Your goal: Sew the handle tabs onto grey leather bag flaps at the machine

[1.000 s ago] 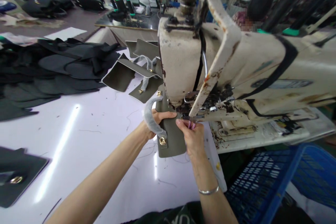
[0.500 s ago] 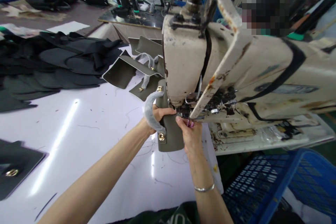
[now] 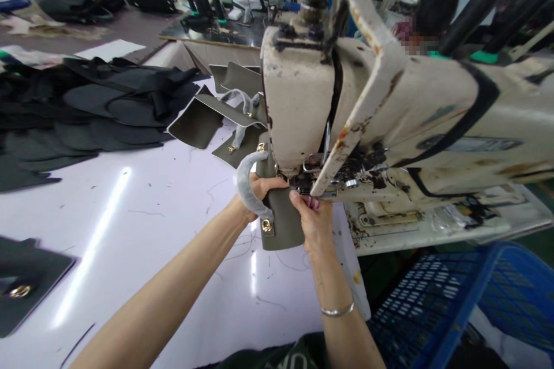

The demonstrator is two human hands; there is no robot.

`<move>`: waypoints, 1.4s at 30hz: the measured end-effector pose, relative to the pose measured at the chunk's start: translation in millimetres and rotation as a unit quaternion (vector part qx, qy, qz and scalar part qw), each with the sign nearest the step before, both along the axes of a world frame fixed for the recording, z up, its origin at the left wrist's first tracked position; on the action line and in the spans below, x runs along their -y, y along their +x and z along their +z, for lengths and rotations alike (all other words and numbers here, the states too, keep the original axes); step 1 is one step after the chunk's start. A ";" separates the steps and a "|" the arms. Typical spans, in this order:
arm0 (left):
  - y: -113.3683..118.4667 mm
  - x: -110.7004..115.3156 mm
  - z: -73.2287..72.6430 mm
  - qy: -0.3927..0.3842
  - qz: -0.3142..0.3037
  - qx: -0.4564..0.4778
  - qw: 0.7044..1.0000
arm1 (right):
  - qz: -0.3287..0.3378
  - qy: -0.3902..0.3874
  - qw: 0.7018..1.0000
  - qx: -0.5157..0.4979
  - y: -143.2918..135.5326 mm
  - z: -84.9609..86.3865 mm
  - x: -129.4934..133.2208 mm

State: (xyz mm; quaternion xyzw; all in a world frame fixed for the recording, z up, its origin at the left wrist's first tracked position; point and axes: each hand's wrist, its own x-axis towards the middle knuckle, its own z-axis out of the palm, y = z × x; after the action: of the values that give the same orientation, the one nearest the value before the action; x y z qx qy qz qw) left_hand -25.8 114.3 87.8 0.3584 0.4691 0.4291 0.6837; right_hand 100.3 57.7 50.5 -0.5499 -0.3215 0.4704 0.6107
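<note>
An olive bag panel [image 3: 283,225] lies under the head of the sewing machine [image 3: 296,98], its near end curling down. A bag handle [image 3: 244,184] in cloudy plastic wrap arches off the panel between gold fittings. My left hand [image 3: 258,189] grips the panel from the left, passing behind the handle, thumb pointing at the presser foot. On the right, my right hand [image 3: 318,225] pinches the panel's edge close to the foot. Something small and pink [image 3: 312,203] shows at its fingers; its kind is unclear. The needle point is hidden.
More olive panels with wrapped handles [image 3: 216,109] lie behind the machine head. Dark fabric pieces [image 3: 108,104] are heaped at left, with a dark panel [image 3: 30,282] nearer. A blue crate [image 3: 459,305] stands at lower right. Loose threads dot the white table [image 3: 173,300]. A person sits beyond the machine.
The view has shifted slightly. Both hands and the olive bag panel stay in nearly the same place at the presser foot.
</note>
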 end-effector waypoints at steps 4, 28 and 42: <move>1.2 0.7 2.3 0.000 0.009 -0.016 1.000 | 0.002 0.000 1.000 -0.004 0.4 1.5 -0.6; -1.9 17.7 -34.7 -0.042 0.040 0.064 0.996 | 0.105 0.020 0.944 0.313 29.4 24.0 38.2; 60.0 62.5 -18.4 -0.042 0.307 0.165 0.936 | 0.244 -0.021 0.924 0.294 89.8 34.3 -3.3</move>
State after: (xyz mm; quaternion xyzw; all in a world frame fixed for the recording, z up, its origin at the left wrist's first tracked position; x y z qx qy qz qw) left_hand 34.2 51.8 69.5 0.0923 0.4547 0.6513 0.6005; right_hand 190.1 61.1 84.8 -0.5807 -0.6007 0.4288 0.3436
